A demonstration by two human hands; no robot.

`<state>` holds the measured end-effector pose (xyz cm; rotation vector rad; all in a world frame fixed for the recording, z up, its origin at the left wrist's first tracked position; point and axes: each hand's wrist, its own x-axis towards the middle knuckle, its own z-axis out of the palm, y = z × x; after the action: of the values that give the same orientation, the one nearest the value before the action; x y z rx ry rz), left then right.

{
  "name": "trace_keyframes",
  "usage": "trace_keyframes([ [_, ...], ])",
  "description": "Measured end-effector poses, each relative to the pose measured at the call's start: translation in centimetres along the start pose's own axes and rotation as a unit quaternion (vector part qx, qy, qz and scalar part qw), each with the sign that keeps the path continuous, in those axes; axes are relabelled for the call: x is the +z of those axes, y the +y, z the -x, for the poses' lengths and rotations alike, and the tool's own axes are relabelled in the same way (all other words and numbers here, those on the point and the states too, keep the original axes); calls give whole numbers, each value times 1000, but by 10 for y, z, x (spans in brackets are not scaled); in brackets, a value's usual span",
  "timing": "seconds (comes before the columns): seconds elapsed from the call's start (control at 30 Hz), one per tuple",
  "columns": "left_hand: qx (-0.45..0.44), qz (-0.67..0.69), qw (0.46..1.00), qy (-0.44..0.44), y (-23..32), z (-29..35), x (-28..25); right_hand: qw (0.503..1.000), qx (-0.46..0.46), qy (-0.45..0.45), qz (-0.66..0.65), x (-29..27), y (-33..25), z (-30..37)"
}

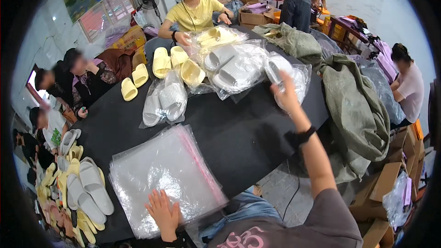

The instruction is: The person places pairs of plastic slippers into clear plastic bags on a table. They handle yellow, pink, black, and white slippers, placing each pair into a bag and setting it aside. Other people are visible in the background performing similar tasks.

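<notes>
My left hand (164, 213) lies flat with fingers spread on a stack of clear plastic bags (151, 174) with a pink strip along one side. My right arm stretches across the black table, and my right hand (286, 93) closes on the near edge of a pair of bagged grey slippers (277, 67); its fingertips are partly blurred. Left of it, more bagged grey slippers (234, 73) lie in a heap. Another bagged grey pair (166, 98) rests nearer the middle. Loose yellow slippers (161, 63) stand beside these, with one yellow pair (134, 82) farther left.
Across the black table (229, 133), a person in a yellow shirt (195, 16) handles bagged yellow slippers (213, 36). Loose grey and yellow slippers (87, 193) crowd the left edge. A green woven sack (356, 101) and cardboard boxes (386, 183) stand at right. Other people sit along the left.
</notes>
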<state>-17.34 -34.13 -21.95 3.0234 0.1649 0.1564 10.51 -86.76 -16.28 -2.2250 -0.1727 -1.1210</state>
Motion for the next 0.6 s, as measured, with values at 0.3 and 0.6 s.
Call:
trace_keyframes([
  [0.3, 4, 16, 1000, 23, -7, 5, 0, 930, 242, -271, 62, -5, 149, -52],
  [0.6, 11, 14, 999, 38, 4, 2, 0, 861, 298, -315, -267, -92, 75, 13],
])
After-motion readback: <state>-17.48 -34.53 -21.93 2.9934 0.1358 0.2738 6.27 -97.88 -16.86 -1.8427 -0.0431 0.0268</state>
